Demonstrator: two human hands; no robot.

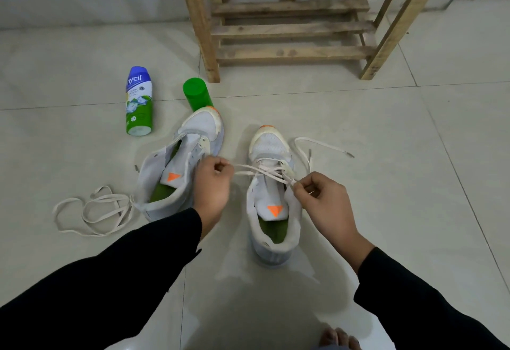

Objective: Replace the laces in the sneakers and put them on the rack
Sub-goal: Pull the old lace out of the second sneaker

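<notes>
risk: left hand (214,184) and right hand (325,200) each pinch the lace (262,170); uneven tugging could unthread the loose end at the sneaker's (271,142) two o'clock.

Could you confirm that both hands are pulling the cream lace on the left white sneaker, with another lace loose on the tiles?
No: the head view shows the left hand and right hand pulling the cream lace on the right white sneaker; the other lace is loose.

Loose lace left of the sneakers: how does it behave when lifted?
Probably floppy: the loose lace lies in slack loops. Likely light, being a thin flat strip. It may tug the left sneaker, which one end seems to touch.
</notes>
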